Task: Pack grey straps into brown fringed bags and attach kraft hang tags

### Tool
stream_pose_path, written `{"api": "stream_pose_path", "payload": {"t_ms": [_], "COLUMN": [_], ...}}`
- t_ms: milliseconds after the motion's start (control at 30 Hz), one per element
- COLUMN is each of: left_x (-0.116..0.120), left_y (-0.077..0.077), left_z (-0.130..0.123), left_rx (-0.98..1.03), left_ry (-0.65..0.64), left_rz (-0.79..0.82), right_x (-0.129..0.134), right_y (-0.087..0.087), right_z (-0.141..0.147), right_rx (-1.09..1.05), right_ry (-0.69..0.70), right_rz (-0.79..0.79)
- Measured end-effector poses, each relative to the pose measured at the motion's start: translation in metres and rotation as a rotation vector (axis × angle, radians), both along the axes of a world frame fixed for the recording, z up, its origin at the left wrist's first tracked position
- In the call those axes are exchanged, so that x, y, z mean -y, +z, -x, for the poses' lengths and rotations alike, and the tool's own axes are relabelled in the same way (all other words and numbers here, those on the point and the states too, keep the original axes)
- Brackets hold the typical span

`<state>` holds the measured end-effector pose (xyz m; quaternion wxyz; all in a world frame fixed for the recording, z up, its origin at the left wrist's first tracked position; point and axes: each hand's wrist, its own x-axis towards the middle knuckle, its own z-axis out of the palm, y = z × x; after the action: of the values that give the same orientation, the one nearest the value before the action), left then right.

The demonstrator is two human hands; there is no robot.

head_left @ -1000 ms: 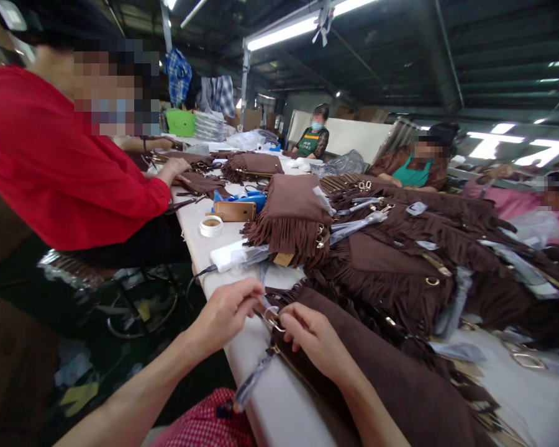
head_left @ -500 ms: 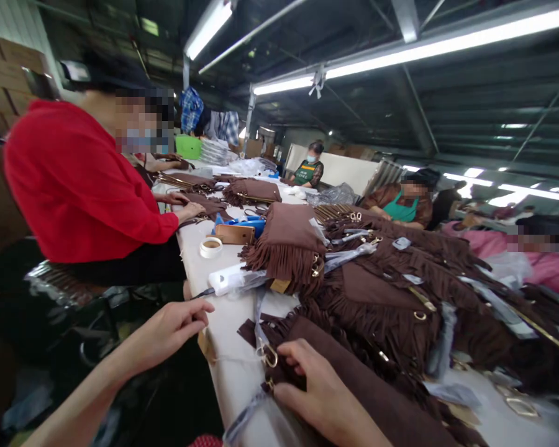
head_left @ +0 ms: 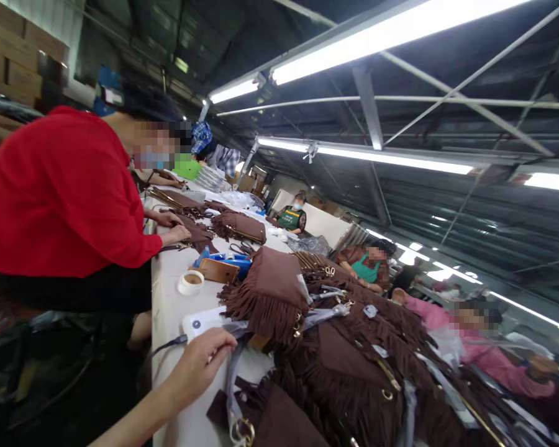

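Observation:
My left hand (head_left: 204, 361) is over the table's left side, its fingers loosely bent and the thumb a little apart, with no object visible in its grasp. Its fingertips are beside a plastic-wrapped strap (head_left: 233, 383); I cannot tell whether they touch. The strap runs down to a gold clasp (head_left: 243, 431) by a dark brown fringed bag (head_left: 286, 415) at the bottom edge. Just beyond the hand lies a white device (head_left: 205, 323) with a black cable. Another brown fringed bag (head_left: 279, 279) rests farther up. My right hand is out of view.
A roll of tape (head_left: 190, 283), a gold-brown phone (head_left: 218, 271) and a blue tape dispenser (head_left: 242, 264) are on the white table (head_left: 165, 335). Several fringed bags (head_left: 349, 354) pile up to the right. A co-worker in red (head_left: 69, 192) sits at the left; others work farther back.
My view has tilted and risen. My left hand has moved over the table, up to the wrapped strap. My right hand, earlier beside the gold clasp, has gone out of view.

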<state>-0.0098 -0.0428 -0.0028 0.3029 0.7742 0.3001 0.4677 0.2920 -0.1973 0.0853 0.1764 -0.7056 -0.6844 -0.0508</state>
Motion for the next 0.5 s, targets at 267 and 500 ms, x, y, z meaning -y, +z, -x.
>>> {"api": "stream_pose_path", "payload": {"t_ms": [267, 500], "left_x": [-0.015, -0.015], "left_y": [-0.018, -0.024], "left_z": [-0.008, -0.013], "left_rx": [0.036, -0.145], "left_ry": [0.02, 0.03], "left_rz": [0.144, 0.186], "right_x": [-0.011, -0.065], "right_y": [0.104, 0.176], "right_z": [-0.024, 0.004], "right_rx": [-0.244, -0.803], "right_ry": [-0.11, -0.157], "right_rz": [-0.106, -0.109]}}
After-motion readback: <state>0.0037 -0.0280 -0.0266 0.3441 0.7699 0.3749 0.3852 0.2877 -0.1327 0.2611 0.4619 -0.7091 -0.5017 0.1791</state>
